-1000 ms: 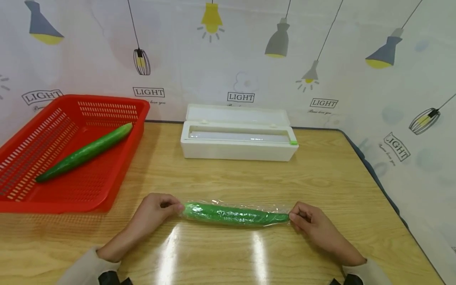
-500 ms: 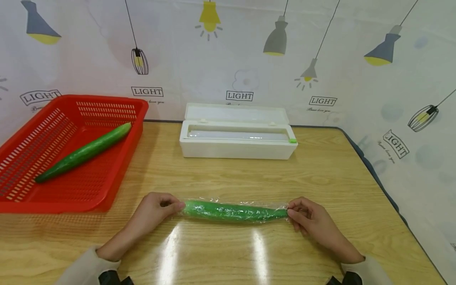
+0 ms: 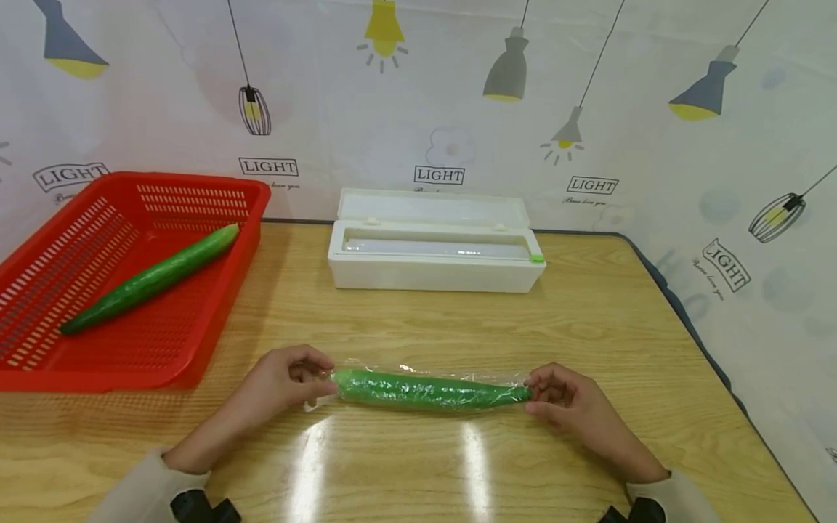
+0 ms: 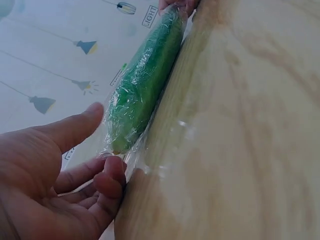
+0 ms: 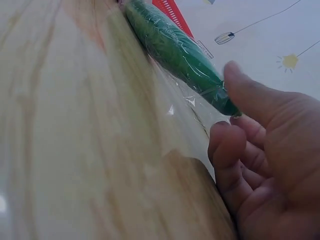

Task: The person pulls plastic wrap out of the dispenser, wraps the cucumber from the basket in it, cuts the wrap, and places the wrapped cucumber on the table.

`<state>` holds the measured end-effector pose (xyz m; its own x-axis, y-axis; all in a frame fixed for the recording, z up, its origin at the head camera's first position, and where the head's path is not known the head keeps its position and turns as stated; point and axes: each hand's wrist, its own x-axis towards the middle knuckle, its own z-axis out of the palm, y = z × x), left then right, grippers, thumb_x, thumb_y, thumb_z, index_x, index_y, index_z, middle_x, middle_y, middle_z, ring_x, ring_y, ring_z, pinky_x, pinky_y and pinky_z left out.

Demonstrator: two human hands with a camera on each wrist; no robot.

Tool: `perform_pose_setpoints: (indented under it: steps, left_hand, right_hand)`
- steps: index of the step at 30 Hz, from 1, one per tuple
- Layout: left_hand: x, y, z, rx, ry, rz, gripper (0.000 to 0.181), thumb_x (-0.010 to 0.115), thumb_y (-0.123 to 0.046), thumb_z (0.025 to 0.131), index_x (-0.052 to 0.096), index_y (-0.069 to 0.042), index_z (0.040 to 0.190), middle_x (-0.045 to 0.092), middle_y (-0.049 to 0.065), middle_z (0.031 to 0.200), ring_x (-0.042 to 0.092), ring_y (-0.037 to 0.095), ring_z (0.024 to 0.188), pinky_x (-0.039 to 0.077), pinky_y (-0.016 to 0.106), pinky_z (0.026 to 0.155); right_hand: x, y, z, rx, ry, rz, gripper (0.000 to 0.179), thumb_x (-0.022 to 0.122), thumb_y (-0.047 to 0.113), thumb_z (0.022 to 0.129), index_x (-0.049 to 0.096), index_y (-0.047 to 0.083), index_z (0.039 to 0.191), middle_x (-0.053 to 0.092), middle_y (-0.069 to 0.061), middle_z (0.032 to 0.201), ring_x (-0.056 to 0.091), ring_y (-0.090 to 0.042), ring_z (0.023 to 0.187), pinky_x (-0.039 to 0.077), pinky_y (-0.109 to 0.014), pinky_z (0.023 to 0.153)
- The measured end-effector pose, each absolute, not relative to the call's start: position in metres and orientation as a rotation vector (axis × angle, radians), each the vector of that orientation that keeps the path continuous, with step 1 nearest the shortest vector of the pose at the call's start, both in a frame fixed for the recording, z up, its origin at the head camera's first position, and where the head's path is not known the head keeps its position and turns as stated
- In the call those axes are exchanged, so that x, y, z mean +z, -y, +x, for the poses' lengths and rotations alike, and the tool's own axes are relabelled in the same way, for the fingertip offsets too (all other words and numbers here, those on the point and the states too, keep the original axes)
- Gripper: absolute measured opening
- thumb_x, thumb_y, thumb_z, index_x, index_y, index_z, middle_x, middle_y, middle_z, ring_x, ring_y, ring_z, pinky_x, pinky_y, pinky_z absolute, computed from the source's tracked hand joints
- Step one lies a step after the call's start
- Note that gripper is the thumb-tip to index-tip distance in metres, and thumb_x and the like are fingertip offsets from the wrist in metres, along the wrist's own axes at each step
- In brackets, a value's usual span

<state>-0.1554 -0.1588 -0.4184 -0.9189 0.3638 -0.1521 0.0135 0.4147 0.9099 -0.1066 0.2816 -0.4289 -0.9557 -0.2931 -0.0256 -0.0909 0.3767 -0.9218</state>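
Note:
A cucumber point(image 3: 431, 391) wrapped in clear cling film lies across the table in front of me, its thick pale end left and its thin end right. At the thick end is my left hand point(image 3: 281, 385), thumb apart from the bent fingers, fingertips by the loose film. In the left wrist view the film trails along the table side of the wrapped cucumber point(image 4: 145, 85). My right hand point(image 3: 572, 407) is at the thin end. The right wrist view shows its thumb point(image 5: 240, 82) beside the tip and the bent fingers below, with a gap between them.
A red plastic basket point(image 3: 225, 319) stands at the left with a second cucumber point(image 3: 153, 280) in it. At the back is a white cling film dispenser point(image 3: 434, 276), its lid raised and a roll inside. A printed wall covering borders the wooden table point(image 3: 418, 327).
Both hands pinched the ends of the wrapped cucumber before; now the thumbs have come away from the fingers. The left hand has shifted slightly left. The cucumber stays nearly in place.

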Motion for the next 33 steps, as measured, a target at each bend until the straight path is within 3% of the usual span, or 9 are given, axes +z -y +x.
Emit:
perform_pose_setpoints:
  steps: [5, 13, 19, 26, 33]
  left_hand:
    - [-0.419, 0.16, -0.155, 1.524, -2.353, 0.399, 0.043, 0.082, -0.026, 0.075, 0.065, -0.003, 0.107, 0.065, 0.006, 0.086, 0.059, 0.019, 0.069, 0.048, 0.027, 0.054]
    - [-0.424, 0.159, -0.155, 1.542, -2.397, 0.402, 0.035, 0.083, -0.022, 0.075, 0.067, -0.005, 0.1, 0.062, 0.005, 0.078, 0.055, 0.017, 0.064, 0.046, 0.026, 0.052]
    - [-0.429, 0.158, -0.154, 1.547, -2.467, 0.362, 0.029, 0.082, -0.029, 0.076, 0.072, -0.008, 0.093, 0.065, 0.002, 0.075, 0.057, 0.015, 0.065, 0.046, 0.026, 0.054]
    - [-0.43, 0.158, -0.154, 1.511, -2.5, 0.362, 0.024, 0.081, -0.03, 0.077, 0.075, -0.01, 0.09, 0.069, -0.002, 0.081, 0.06, 0.013, 0.071, 0.048, 0.024, 0.06]
    - [-0.428, 0.159, -0.154, 1.473, -2.522, 0.384, 0.023, 0.079, -0.033, 0.079, 0.075, -0.012, 0.088, 0.069, -0.003, 0.08, 0.058, 0.012, 0.067, 0.046, 0.025, 0.057]
  right_hand:
    - [-0.434, -0.282, -0.106, -1.608, -2.519, -0.408, 0.03, 0.076, 0.012, 0.081, 0.061, 0.008, 0.107, 0.06, -0.012, 0.091, 0.061, -0.019, 0.074, 0.052, -0.03, 0.062]
    - [-0.436, -0.278, -0.105, -1.61, -2.627, -0.409, 0.024, 0.078, 0.015, 0.08, 0.068, 0.01, 0.101, 0.066, -0.005, 0.091, 0.064, -0.015, 0.079, 0.054, -0.03, 0.068]
    - [-0.435, -0.276, -0.104, -1.535, -2.692, -0.415, 0.018, 0.078, 0.015, 0.08, 0.072, 0.014, 0.097, 0.07, -0.001, 0.098, 0.066, -0.012, 0.084, 0.054, -0.028, 0.068]
    - [-0.437, -0.278, -0.105, -1.432, -2.714, -0.425, 0.014, 0.077, 0.021, 0.081, 0.075, 0.019, 0.094, 0.071, 0.005, 0.092, 0.065, -0.012, 0.078, 0.053, -0.027, 0.066]
    - [-0.436, -0.278, -0.106, -1.381, -2.732, -0.46, 0.01, 0.076, 0.024, 0.082, 0.075, 0.023, 0.091, 0.07, 0.008, 0.089, 0.065, -0.011, 0.08, 0.052, -0.027, 0.069]
